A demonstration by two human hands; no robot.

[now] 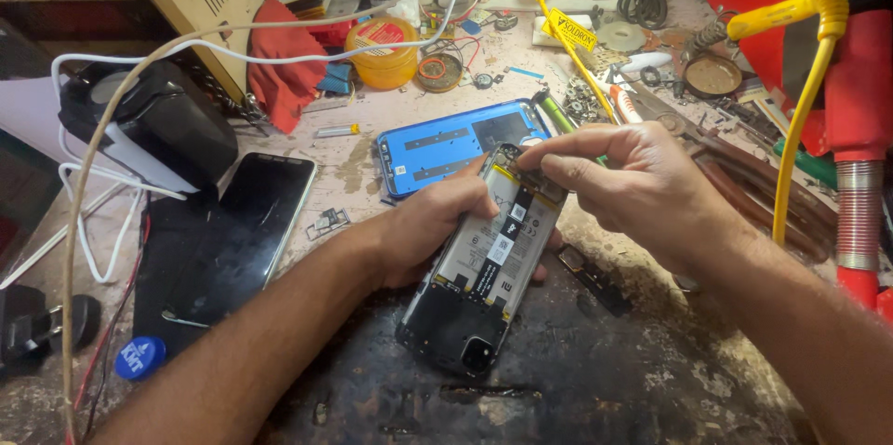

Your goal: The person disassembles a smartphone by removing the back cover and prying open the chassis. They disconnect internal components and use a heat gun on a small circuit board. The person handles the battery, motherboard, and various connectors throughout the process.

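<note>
One head-worn camera looks steeply down, close over the cluttered workbench [372, 175].

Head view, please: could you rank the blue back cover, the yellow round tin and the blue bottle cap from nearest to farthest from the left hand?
1. Blue back cover: just beyond the left hand.
2. Yellow round tin: further back.
3. Blue bottle cap: far left, near the front edge.

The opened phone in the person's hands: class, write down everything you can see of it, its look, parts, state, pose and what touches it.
The opened phone has its back cover off, showing a pale battery with a dark strip down its middle inside a black frame. The camera block sits at the near end. It lies tilted, far end raised, over the dark, stained bench. The left hand grips its left edge; the right hand pinches at its far end with the fingers.
</note>
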